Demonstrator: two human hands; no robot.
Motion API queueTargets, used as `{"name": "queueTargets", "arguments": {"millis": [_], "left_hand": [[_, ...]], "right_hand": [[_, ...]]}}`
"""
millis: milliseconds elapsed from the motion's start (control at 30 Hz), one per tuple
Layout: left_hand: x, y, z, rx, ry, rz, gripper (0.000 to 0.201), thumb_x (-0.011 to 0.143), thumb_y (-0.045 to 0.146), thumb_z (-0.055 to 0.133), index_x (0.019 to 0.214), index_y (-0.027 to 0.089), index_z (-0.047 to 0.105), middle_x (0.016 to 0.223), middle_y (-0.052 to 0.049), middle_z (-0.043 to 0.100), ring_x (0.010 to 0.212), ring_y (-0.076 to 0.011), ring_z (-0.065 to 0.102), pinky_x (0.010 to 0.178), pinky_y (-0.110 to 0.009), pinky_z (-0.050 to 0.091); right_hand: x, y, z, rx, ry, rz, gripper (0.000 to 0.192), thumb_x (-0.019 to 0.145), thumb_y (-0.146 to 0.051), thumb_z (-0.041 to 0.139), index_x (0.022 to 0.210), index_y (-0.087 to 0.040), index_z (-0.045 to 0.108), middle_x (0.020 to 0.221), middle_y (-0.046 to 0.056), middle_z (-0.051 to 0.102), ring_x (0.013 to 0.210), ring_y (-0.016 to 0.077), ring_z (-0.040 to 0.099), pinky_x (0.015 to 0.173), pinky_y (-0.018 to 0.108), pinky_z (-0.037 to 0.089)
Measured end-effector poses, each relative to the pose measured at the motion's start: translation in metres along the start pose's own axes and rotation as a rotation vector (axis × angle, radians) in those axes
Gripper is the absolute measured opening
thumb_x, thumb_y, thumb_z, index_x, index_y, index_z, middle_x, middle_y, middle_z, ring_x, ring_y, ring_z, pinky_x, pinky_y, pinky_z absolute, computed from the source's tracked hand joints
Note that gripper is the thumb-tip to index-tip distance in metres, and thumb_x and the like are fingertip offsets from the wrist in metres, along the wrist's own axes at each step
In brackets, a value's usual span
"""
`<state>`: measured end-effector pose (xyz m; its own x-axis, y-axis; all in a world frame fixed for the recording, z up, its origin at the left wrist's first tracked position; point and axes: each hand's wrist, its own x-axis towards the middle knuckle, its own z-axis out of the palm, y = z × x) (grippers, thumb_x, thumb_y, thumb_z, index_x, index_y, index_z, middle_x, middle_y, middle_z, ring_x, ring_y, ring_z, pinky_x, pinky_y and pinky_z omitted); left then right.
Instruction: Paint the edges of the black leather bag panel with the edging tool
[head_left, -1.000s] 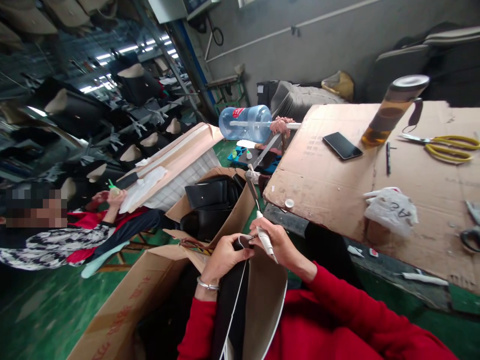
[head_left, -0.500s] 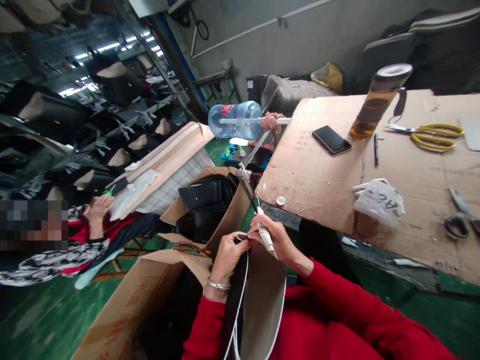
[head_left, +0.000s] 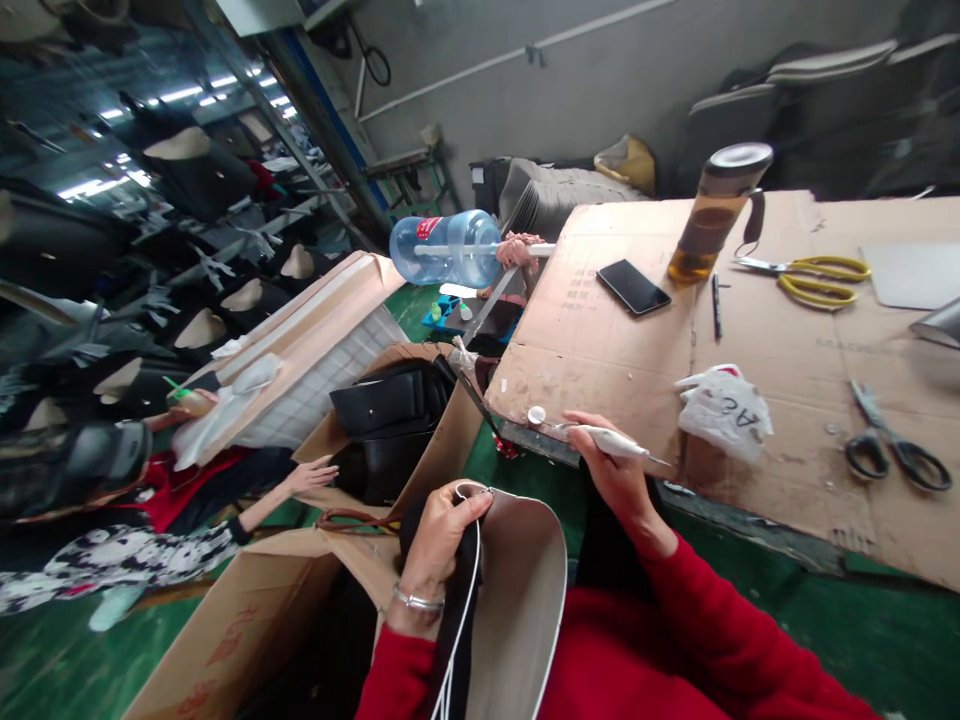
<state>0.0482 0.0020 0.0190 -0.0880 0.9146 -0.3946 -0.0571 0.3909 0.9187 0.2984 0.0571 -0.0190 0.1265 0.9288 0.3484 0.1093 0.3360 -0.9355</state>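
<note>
From here I see the left hand (head_left: 439, 535) at lower centre pinching the top edge of the beige-lined panel (head_left: 525, 580), which hangs below and rightward of it, while the right hand (head_left: 619, 480), fingers curled round a white-handled awl (head_left: 613, 442), hovers apart, near the desk (head_left: 574, 345).

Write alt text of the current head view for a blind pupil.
A person's left hand pinches a curved panel beside white cords; the right hand holds a white-handled tool. A cardboard-covered table bears yellow-handled scissors and a phone.
</note>
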Motion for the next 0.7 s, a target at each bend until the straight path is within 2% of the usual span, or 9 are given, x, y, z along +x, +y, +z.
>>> {"name": "queueTargets", "arguments": {"millis": [100,200,400,500,700], "left_hand": [[0.008,0.003,0.007,-0.032,0.086,0.043,0.030,0.065,0.039,0.091,0.075,0.016,0.074,0.070,-0.001,0.068,0.066,-0.0145,0.059,0.065,-0.025,0.047],[0.016,0.002,0.016,-0.032,0.125,0.065,0.031,0.065,0.039,0.090,0.075,0.015,0.073,0.069,-0.001,0.067,0.066,-0.0144,0.059,0.065,-0.025,0.047],[0.021,-0.011,0.033,0.056,0.033,0.035,0.025,0.067,0.036,0.084,0.075,0.014,0.073,0.067,0.000,0.064,0.063,-0.0139,0.056,0.061,-0.024,0.043],[0.021,-0.014,0.037,0.117,0.024,0.038,0.024,0.068,0.036,0.083,0.075,0.014,0.074,0.067,0.000,0.064,0.063,-0.0132,0.054,0.061,-0.024,0.042],[0.022,-0.018,0.042,0.219,-0.002,0.074,0.023,0.070,0.036,0.081,0.070,0.014,0.073,0.066,0.000,0.064,0.064,-0.0138,0.052,0.063,-0.025,0.041]], "right_hand": [[0.002,0.010,-0.004,-0.017,0.062,0.040,0.033,0.101,-0.050,0.066,0.107,-0.019,0.074,0.095,0.007,0.073,0.082,0.0232,0.070,0.076,0.032,0.055],[0.005,0.015,-0.003,-0.054,0.025,0.001,0.032,0.101,-0.050,0.066,0.104,-0.019,0.072,0.095,0.005,0.072,0.081,0.0213,0.068,0.073,0.030,0.052],[0.012,0.020,0.000,-0.119,-0.048,-0.004,0.035,0.101,-0.055,0.065,0.100,-0.021,0.070,0.091,0.002,0.071,0.077,0.0196,0.066,0.070,0.028,0.048],[0.016,0.020,0.001,-0.130,-0.061,-0.012,0.034,0.100,-0.056,0.066,0.098,-0.021,0.070,0.087,0.001,0.071,0.073,0.0193,0.065,0.068,0.028,0.046],[0.019,0.021,0.003,-0.154,-0.126,-0.042,0.031,0.100,-0.053,0.066,0.098,-0.023,0.072,0.092,0.001,0.073,0.080,0.0204,0.067,0.071,0.028,0.047]]}}
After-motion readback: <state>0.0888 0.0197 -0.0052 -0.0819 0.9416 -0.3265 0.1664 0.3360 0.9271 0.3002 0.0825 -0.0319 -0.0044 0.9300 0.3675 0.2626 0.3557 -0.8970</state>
